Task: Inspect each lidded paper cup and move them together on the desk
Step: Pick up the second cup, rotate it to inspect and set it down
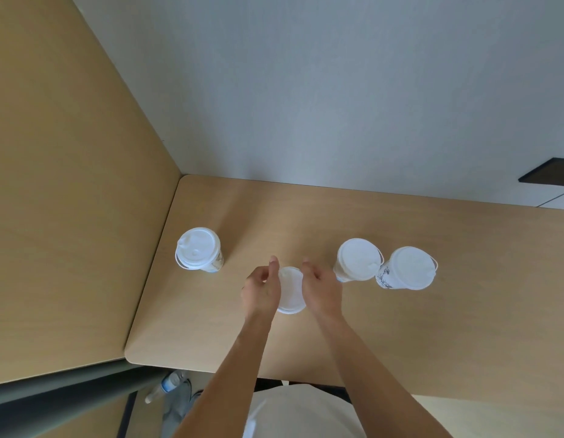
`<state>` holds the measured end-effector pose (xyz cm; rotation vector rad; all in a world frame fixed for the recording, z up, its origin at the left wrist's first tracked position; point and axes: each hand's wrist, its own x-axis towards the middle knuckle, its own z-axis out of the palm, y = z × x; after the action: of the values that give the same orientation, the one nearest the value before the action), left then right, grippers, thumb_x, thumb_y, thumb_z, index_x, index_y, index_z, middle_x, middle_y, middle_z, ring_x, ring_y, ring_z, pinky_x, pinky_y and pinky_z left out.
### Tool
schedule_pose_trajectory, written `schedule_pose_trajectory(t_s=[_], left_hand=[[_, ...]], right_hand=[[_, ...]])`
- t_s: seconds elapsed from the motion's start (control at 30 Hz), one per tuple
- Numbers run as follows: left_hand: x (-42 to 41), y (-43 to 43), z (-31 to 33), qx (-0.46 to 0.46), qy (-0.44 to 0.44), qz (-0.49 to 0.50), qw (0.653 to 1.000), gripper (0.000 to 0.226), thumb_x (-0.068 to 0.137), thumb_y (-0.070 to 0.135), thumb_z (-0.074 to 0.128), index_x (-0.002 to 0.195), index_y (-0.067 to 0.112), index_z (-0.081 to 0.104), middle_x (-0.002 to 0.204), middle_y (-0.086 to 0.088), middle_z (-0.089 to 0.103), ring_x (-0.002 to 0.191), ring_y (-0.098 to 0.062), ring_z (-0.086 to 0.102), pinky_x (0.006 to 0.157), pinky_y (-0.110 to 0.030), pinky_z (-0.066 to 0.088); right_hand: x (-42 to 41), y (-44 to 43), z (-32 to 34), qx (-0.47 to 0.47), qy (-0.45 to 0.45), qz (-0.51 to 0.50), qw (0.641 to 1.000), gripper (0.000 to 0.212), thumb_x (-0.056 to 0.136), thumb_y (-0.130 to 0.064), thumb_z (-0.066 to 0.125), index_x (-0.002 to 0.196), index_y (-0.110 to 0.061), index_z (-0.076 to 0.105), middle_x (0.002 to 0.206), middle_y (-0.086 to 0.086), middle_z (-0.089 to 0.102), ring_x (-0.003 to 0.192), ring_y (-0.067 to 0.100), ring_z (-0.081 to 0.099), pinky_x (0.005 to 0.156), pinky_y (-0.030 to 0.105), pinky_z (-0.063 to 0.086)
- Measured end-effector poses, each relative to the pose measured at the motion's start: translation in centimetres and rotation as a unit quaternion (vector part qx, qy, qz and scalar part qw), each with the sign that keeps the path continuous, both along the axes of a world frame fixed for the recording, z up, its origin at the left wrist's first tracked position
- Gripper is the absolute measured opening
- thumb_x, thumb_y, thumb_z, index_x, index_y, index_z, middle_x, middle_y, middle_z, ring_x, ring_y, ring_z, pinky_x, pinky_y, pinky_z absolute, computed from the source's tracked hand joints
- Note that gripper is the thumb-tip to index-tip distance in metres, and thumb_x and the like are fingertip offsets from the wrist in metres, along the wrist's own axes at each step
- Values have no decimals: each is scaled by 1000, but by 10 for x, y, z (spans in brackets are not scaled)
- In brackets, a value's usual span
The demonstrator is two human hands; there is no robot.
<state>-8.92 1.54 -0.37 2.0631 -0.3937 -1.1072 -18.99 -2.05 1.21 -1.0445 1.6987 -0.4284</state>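
Observation:
Several white-lidded paper cups stand on a light wooden desk. One cup stands alone at the left near the desk's edge. Two cups stand side by side at the right, one touching the other, which has a dark print on its side. A middle cup sits between my hands. My left hand curls around its left side and my right hand around its right side, fingers bent over the lid's rim. Its body is hidden beneath the lid and hands.
A tan partition wall rises along the desk's left edge and a grey wall stands behind. On the floor below the desk's front left corner lies a plastic bottle. A dark shelf juts in at the far right.

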Motion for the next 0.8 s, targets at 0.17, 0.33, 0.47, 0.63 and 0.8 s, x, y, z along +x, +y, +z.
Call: schedule_pose_trajectory(t_s=[0.17,0.33,0.47,0.63,0.8], left_hand=[[-12,-18,-1,81,-33,7,996,65,99,66,34,69,13,59,74,-3,64,83,-31,61,72,-35,44],[-24,-23,-6,98,-120,29,988,63,100,63,36,62,19,60,70,-7,67,77,-35,63,66,-34,44],[-24,-22,-11,93,-167,53,980,62,101,56,40,59,15,62,62,-8,62,73,-37,62,64,-34,45],[-24,-22,-18,91,-179,64,978,61,103,50,42,66,10,70,60,-6,59,71,-34,57,65,-32,38],[-24,-24,-21,87,-185,76,976,59,103,46,44,60,10,63,58,-6,56,69,-34,54,65,-33,37]], right_hand=[[15,-1,-7,58,-22,-68,996,32,109,-43,39,96,-23,61,85,-6,57,96,25,56,90,34,41],[21,-5,-16,26,28,-78,996,39,105,-23,42,71,-15,58,69,-1,60,82,30,58,75,34,39],[24,0,-16,21,36,-102,994,40,102,-20,44,65,-8,54,63,4,58,67,25,53,69,35,37],[25,-1,-23,27,34,-123,991,38,100,-20,47,70,-2,60,64,6,61,63,21,54,66,36,37],[24,-2,-25,16,54,-109,992,47,101,-17,46,54,-12,47,54,4,53,60,24,48,66,35,35]])
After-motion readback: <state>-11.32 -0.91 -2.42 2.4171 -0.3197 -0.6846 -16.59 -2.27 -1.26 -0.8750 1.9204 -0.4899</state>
